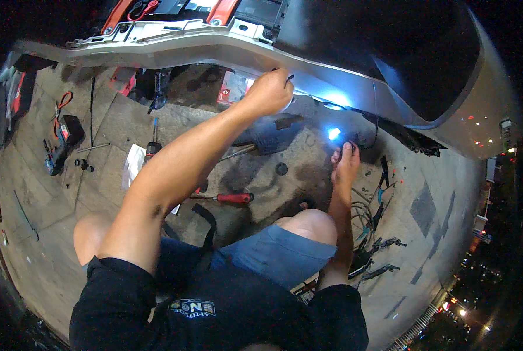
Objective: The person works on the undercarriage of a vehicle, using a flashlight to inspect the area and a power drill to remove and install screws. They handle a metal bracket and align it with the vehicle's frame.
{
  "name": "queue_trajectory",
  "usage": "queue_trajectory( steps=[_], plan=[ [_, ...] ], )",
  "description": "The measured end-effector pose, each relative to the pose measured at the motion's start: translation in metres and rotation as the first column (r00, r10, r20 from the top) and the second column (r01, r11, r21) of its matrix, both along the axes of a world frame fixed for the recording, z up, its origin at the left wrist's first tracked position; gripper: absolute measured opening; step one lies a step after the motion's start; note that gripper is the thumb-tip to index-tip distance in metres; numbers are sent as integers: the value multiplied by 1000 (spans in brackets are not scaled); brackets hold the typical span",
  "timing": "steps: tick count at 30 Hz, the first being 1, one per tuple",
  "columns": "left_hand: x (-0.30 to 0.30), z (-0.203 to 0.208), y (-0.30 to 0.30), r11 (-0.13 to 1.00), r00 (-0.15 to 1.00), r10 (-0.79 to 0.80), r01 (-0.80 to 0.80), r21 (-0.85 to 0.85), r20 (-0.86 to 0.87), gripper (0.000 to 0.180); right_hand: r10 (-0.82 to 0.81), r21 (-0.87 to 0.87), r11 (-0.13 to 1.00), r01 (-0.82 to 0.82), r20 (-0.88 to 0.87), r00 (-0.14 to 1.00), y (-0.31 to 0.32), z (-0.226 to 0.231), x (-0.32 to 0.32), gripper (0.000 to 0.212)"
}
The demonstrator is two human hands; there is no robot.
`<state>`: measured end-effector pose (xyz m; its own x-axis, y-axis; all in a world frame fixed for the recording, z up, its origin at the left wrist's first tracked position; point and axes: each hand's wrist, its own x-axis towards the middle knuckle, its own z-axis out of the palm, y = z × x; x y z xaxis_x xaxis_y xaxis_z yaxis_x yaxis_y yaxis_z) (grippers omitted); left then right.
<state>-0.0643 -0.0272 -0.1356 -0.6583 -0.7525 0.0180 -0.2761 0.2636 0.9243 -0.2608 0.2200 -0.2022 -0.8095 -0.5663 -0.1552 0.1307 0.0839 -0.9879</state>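
My left hand (271, 92) is closed at the lower edge of the pale car body panel (156, 55). A small dark piece pokes out by its fingers, too little of it showing to name. My right hand (346, 164) holds a lit flashlight (335, 135) below the panel. Its white beam falls on the panel's underside, where a bright curved edge (333, 106) shines. Beneath my left wrist stands a red and white box (232, 88). A red-handled screwdriver (234, 198) lies on the ground in front of my knees.
Cables and a wiring harness (367, 234) lie on the ground by my right forearm. Farther left are a blue and black power tool (62, 146), several small dark parts (84, 165) and another screwdriver (153, 143). A dark round cap (281, 168) sits mid-floor. The car's corner curves down at right.
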Motion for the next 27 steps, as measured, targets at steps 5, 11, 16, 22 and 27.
queue_trajectory(
  steps=[5,11,16,22,27],
  plan=[
    [2,-3,1,1000,1000,-10,10,2,6,25,69,10,998,-69,-21,997,-3,-10,9,19],
    [0,-2,6,993,999,32,-28,-111,28,25,135,-114,986,-124,93,986,-7,20,39,19],
    [15,-9,15,955,990,-38,75,-288,133,31,175,8,969,-247,-728,663,-16,112,78,37],
    [45,-21,23,853,992,-55,-11,-523,-111,38,373,330,860,-389,-927,37,-65,195,121,39],
    [54,-30,8,828,943,-69,-128,-546,-325,37,627,583,696,-420,-778,-42,-107,216,168,38]
  ],
)
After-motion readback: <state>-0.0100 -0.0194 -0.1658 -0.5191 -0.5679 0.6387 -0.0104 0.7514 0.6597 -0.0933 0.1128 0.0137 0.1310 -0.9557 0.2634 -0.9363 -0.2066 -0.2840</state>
